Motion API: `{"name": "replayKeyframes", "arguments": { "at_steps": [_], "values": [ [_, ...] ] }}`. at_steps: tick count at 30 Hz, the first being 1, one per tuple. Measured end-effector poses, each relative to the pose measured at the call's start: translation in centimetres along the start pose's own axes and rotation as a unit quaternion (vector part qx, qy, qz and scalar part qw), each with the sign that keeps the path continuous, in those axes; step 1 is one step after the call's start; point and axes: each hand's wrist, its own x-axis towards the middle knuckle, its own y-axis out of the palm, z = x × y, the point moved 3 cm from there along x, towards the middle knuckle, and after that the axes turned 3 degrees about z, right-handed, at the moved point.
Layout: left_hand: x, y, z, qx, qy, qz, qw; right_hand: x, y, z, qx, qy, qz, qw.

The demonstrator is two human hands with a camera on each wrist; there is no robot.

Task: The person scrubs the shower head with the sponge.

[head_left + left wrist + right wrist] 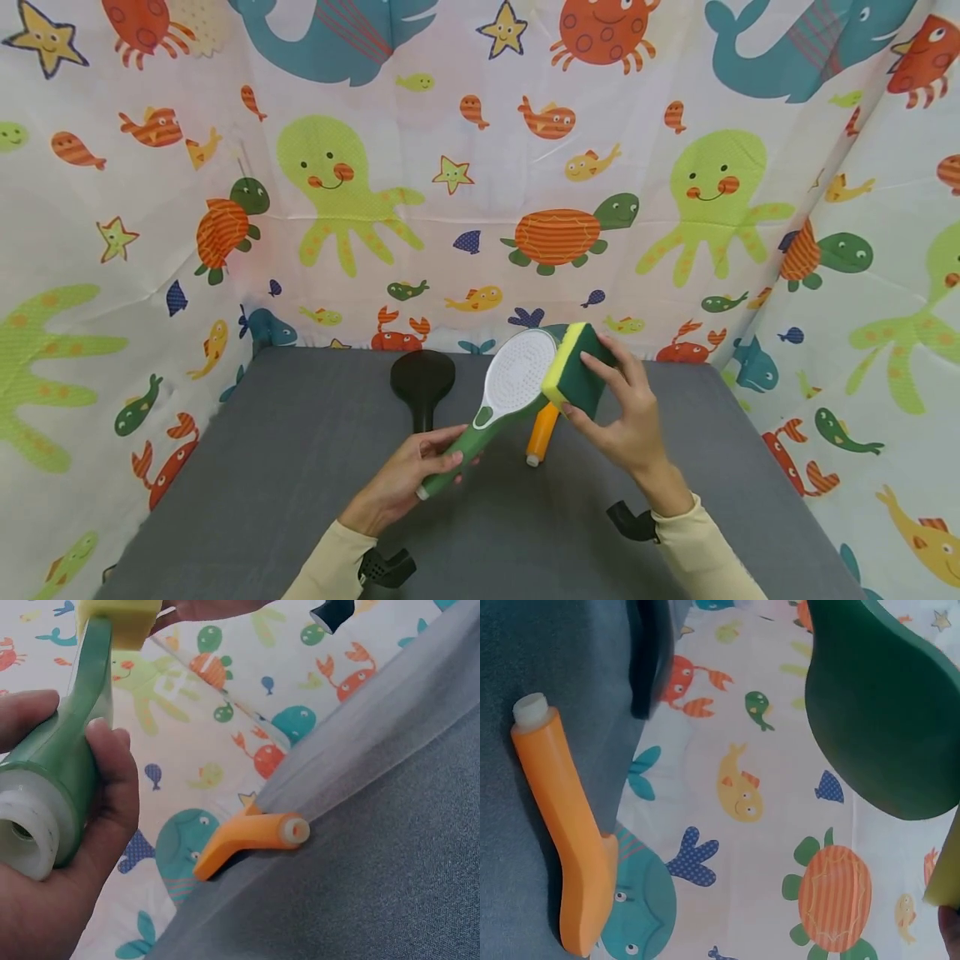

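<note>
My left hand [408,475] grips the handle of a green shower head [487,417], which is tilted with its white perforated face toward me. Its hollow white handle end shows in the left wrist view, and its smooth green back [885,712] in the right wrist view. A yellow-and-green sponge [581,371] is pinched between the fingers and thumb of my right hand [633,421]. The sponge's yellow side lies against the right edge of the shower head in the head view; exact contact is hard to tell.
On the grey table [285,467] lie a black shower head [423,379] at the back and an orange shower head [542,433], its upper part hidden behind the green one. A patterned sea-animal curtain [480,217] hangs behind and along both sides.
</note>
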Motion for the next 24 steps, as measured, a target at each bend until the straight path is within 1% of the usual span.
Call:
{"name": "replayKeyframes", "arguments": {
  "at_steps": [4, 7, 10, 14, 19, 21, 24],
  "values": [
    [0.0, 0.1, -0.1, 0.002, 0.013, -0.016, 0.9998, -0.3, 0.6, 0.2, -0.054, -0.024, -0.008, 0.9982],
    [0.1, 0.1, -0.1, 0.012, 0.023, -0.036, 0.9990, -0.4, 0.9, 0.5, -0.096, -0.043, -0.013, 0.9944],
    [0.2, 0.2, -0.2, 0.023, 0.033, -0.059, 0.9974, -0.5, 1.3, 0.6, -0.124, -0.057, -0.010, 0.9907],
    [0.3, 0.5, -0.5, 0.042, 0.042, -0.087, 0.9944, -0.8, 1.9, 0.7, -0.139, -0.059, 0.008, 0.9886],
    [0.3, 0.9, -0.7, 0.062, 0.041, -0.122, 0.9897, -1.3, 2.6, 0.7, -0.152, -0.064, 0.029, 0.9858],
    [0.3, 0.9, -0.8, 0.067, 0.040, -0.134, 0.9879, -1.5, 2.9, 0.7, -0.160, -0.070, 0.032, 0.9842],
    [0.3, 1.0, -0.8, 0.086, 0.042, -0.146, 0.9846, -1.8, 3.2, 0.7, -0.164, -0.080, 0.035, 0.9826]
  ]
}}
